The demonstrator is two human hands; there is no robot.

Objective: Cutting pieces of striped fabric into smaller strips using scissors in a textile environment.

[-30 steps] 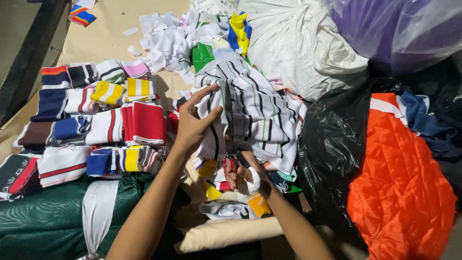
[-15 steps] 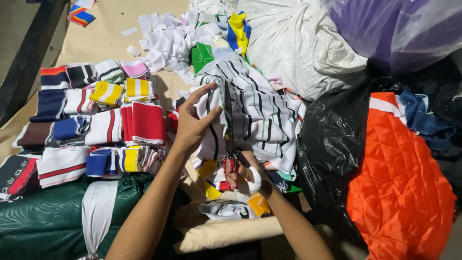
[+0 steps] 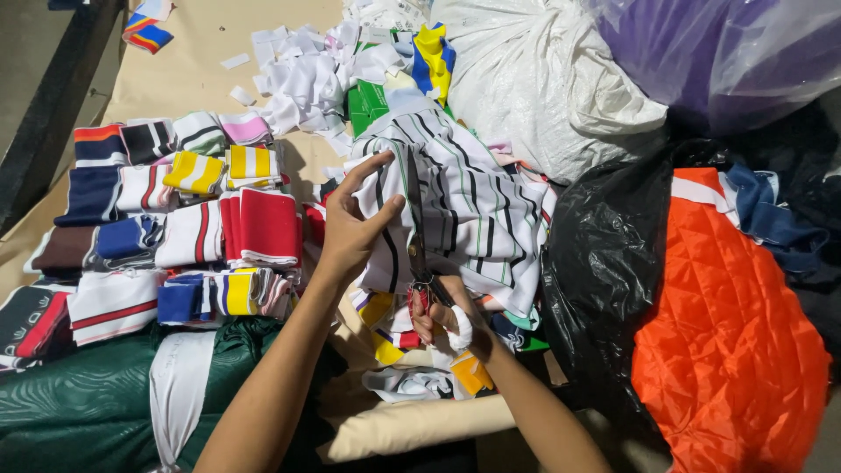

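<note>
Striped fabric lies beside the red folded stack; left hand pinches its edge, right hand grips scissors pointing lengthwise away, nearer below

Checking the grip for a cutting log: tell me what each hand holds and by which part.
Right hand holds scissors by the handles. Left hand pinches the striped white cloth at its left edge beside the blades.

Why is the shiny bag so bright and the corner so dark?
Head view: light glares off the translucent purple plastic bag; the crinkled black plastic bag shows small glints; the dark strip at far left lies in shadow; the white striped fabric looks sharp.
</note>
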